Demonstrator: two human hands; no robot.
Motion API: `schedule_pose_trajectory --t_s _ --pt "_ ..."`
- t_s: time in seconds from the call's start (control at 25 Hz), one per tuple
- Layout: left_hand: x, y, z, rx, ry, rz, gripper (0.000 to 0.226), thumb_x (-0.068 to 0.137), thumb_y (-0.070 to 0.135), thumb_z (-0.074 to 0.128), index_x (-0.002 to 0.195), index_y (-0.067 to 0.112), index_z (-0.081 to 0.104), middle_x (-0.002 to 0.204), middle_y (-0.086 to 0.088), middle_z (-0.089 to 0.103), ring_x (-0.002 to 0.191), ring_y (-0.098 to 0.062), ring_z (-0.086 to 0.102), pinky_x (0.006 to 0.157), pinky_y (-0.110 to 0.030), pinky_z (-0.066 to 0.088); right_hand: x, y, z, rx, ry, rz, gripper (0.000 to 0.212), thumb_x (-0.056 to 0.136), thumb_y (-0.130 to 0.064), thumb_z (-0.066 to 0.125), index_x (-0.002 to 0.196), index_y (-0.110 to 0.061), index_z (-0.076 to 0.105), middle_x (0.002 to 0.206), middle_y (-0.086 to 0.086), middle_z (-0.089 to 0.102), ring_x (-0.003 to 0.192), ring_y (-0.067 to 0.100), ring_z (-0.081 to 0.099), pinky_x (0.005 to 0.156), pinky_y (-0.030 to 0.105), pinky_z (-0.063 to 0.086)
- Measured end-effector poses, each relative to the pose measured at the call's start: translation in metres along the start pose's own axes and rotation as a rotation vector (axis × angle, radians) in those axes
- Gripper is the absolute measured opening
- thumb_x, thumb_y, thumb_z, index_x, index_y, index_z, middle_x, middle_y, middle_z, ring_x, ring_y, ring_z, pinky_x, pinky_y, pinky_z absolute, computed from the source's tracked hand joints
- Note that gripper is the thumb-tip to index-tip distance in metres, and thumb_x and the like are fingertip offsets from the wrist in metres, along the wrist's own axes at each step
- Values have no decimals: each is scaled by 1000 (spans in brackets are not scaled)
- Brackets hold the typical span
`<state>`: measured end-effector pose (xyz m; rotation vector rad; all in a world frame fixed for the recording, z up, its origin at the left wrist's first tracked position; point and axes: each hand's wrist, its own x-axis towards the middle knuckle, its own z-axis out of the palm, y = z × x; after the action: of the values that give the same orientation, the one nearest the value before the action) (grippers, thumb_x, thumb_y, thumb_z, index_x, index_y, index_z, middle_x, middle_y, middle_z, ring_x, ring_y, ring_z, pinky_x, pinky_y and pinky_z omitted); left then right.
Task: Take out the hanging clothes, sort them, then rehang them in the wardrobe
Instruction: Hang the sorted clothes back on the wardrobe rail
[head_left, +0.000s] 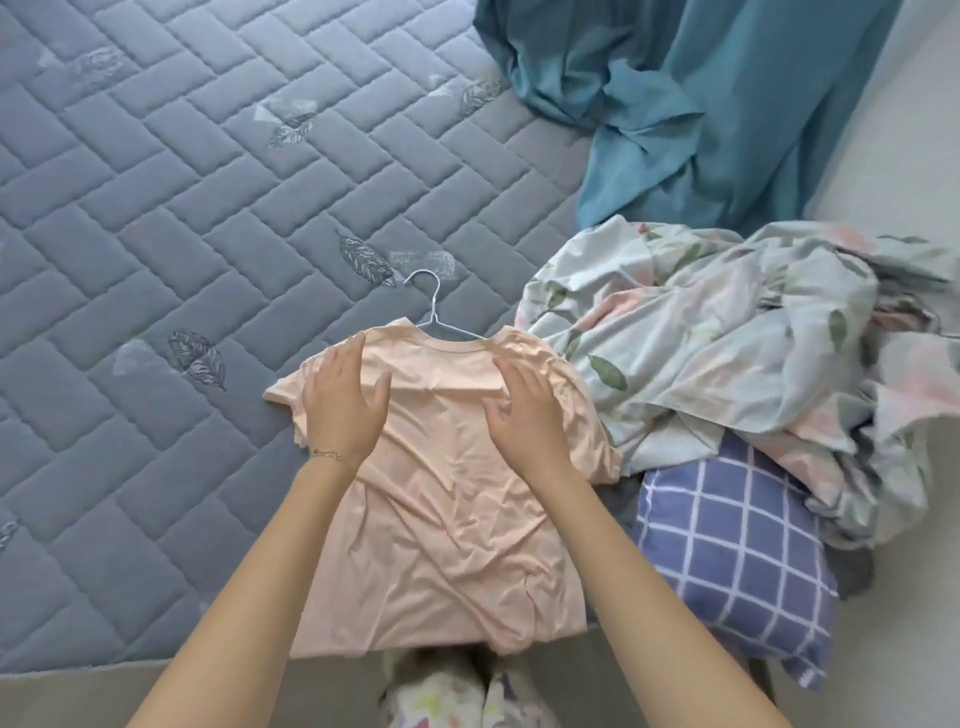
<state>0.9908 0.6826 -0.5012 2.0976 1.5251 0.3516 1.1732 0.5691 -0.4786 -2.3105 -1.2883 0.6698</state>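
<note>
Hands (345, 400) (524, 410) flat on peach shirt (441, 519)

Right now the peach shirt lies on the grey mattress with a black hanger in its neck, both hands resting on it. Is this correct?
Only the colour is wrong: the head view shows a white hanger in the peach shirt; the rest is right.

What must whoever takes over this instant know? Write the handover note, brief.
Left hand: open, flat on one shoulder of the peach T-shirt.
Right hand: open, on the other shoulder.
The shirt lies on the mattress, white hanger inside its neck, hook sticking out.
Done: this shirt is out of the wardrobe.
Left: sorting, rehanging; wardrobe not in view.
</note>
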Motion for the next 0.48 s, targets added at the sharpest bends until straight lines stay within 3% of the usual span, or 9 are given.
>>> schedule_pose_trajectory --t_s 0.2,0.36,0.48 --pt "59 -77 133 -22 -1 -13 53 94 32 51 143 16 40 144 -6 47 138 -28 34 114 -54 19 97 72 123 -43 -7 -28 54 91 -23 57 143 -15 44 147 5 44 138 26 33 115 38 24" --pt "116 -112 191 90 -27 32 54 98 31 47 149 19 31 154 -2 34 145 -22 23 117 -49 13 164 119 166 -198 -12 -31 60 95 -32 52 150 -23 31 157 3 28 146 24 20 119 44 11" --pt "145 -129 213 136 71 118 45 99 26 45 142 17 44 143 -6 48 135 -28 38 113 -47 22 195 147 185 -321 46 -8 57 96 -39 49 148 -22 36 153 4 37 143 26 27 116 47 14"
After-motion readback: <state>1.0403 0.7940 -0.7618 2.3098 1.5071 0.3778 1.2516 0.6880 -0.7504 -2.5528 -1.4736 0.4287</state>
